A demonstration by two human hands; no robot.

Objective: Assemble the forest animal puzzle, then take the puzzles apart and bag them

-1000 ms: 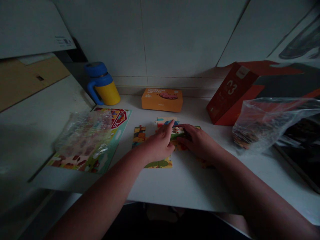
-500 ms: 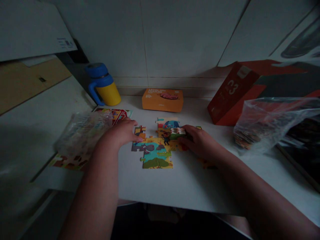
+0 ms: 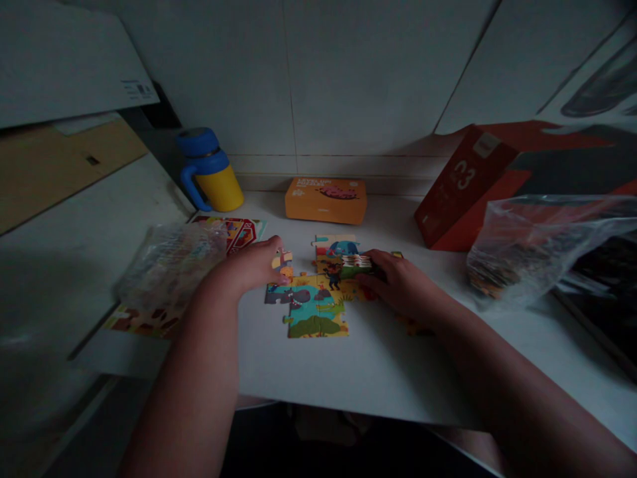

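Note:
Several jigsaw pieces are joined into a partly assembled puzzle point(image 3: 318, 309) on the white table, showing a hippo, a crocodile and a green bush. At its upper left edge, my left hand point(image 3: 256, 265) pinches a puzzle piece point(image 3: 285, 264) between thumb and fingers; the piece looks slightly tilted. My right hand point(image 3: 398, 275) grips a small stack of puzzle pieces point(image 3: 355, 265), edges facing up, above the right part of the puzzle. More pieces lie partly hidden beneath my right hand and forearm.
An orange puzzle box point(image 3: 326, 201) stands at the back, a blue and yellow jug point(image 3: 219, 182) left of it. A plastic bag point(image 3: 174, 262) lies on printed sheets point(image 3: 149, 323) at left. On the right are a red box point(image 3: 462, 189) and a clear bag of pieces point(image 3: 502, 265).
The piece under my left hand has tilted up from where it lay, and the fingers have closed round it. My right hand keeps its stack in place. The view has shifted slightly.

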